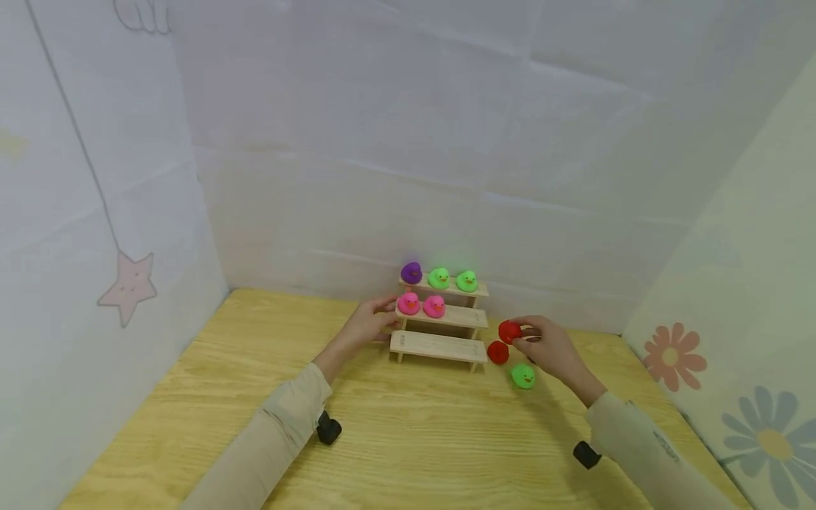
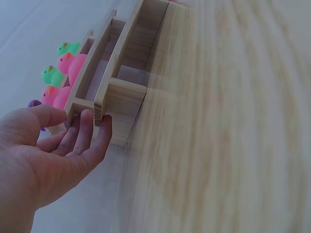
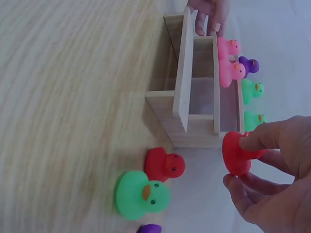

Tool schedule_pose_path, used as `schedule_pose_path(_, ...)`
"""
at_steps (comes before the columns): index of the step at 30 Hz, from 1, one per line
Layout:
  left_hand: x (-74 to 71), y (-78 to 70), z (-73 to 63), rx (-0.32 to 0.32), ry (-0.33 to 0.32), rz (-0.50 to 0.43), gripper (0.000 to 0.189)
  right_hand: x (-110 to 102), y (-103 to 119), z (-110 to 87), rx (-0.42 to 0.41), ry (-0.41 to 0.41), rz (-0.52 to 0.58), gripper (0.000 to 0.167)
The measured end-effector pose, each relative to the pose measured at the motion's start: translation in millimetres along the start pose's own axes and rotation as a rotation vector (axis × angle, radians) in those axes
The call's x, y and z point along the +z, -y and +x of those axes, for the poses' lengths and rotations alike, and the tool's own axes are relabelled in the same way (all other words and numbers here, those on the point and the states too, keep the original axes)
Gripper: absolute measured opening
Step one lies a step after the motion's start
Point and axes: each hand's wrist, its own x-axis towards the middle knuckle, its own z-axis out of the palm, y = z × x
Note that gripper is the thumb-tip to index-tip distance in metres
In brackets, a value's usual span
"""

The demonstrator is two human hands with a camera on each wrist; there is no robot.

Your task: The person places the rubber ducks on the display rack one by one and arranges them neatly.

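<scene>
A three-step wooden display stand (image 1: 440, 346) stands near the back wall. At its left end my left hand (image 1: 372, 322) grips the stand, thumb near the middle step and fingertips against the end of the lower one (image 2: 99, 104). My right hand (image 1: 550, 348) pinches a red rubber duck (image 3: 236, 154), raised off the table beside the stand's right end. On the top step sit a purple duck (image 1: 411, 273) and two green ducks (image 1: 439, 278). Two pink ducks (image 1: 409, 304) occupy the left of the middle step. The bottom step bears no duck.
Right of the stand, another red duck (image 1: 498, 353) and a green duck (image 1: 523, 376) rest on the wooden table (image 1: 408, 439). Part of a purple duck (image 3: 149, 228) shows at the right wrist view's lower edge. White cloth walls (image 1: 408, 177) enclose the table.
</scene>
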Motion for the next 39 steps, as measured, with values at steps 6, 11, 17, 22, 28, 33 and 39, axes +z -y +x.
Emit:
schedule_pose_path(6,-2.5,0.0,2.0,0.003,0.015,-0.005,0.056,11.3,13.0,24.0,-0.082,0.052,-0.009,0.037)
schedule_pose_path(11,-2.8,2.1,3.8,-0.001,0.032,-0.024,0.056,21.1,16.4,41.7,-0.126,0.073,0.021,0.037)
schedule_pose_path(17,0.1,4.9,4.0,0.011,0.042,-0.042,0.057,29.6,17.2,59.6,-0.128,0.089,0.044,0.037)
schedule_pose_path(22,5.3,7.8,4.7,0.007,0.043,-0.049,0.056,35.7,18.6,63.4,-0.112,0.126,0.037,0.034)
schedule_pose_path(28,6.9,9.7,4.7,0.01,0.051,-0.042,0.055,39.3,21.2,66.0,-0.135,0.154,-0.009,0.035)
schedule_pose_path(33,6.0,9.8,4.0,0.017,0.06,-0.051,0.056,42.2,22.5,67.3,-0.142,0.155,-0.027,0.038)
schedule_pose_path(39,3.7,9.7,3.9,0.02,0.077,-0.048,0.056,46.1,19.4,65.7,-0.111,0.148,0.004,0.048)
